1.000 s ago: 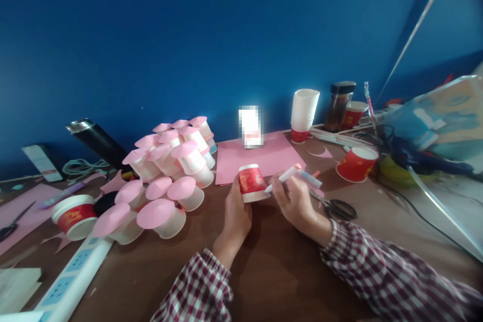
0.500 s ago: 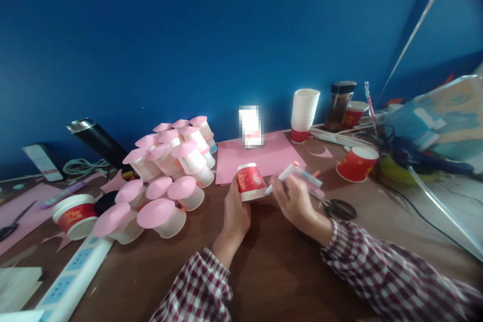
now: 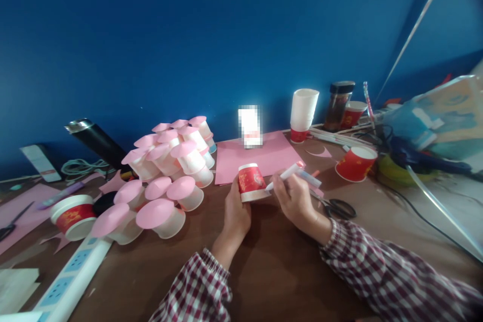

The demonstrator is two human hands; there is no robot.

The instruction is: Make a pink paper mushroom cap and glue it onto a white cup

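My left hand (image 3: 237, 211) holds a small red cup (image 3: 251, 182) upside down on the brown surface (image 3: 271, 271), fingers wrapped round its left side, white rim at the bottom. My right hand (image 3: 296, 200) sits just right of the cup, fingers pressed together round a white pen (image 3: 286, 175). The pen's long axis runs from upper right down to lower left, its tip at the cup's right wall; touching or a hair off, I cannot tell. So the cup lies left of my right fingers, and the pen points straight into its side. The left hand is the nearer one to the cup; the right reaches it only through the pen.

Behind the cup lies a pink sheet (image 3: 264, 156). Left of the cup is a pile of white cups with pink lids (image 3: 166, 176). Right of the cup, just past my right hand, lie scissors (image 3: 335, 207), and further right stands another red cup (image 3: 356, 163), mouth tilted up.
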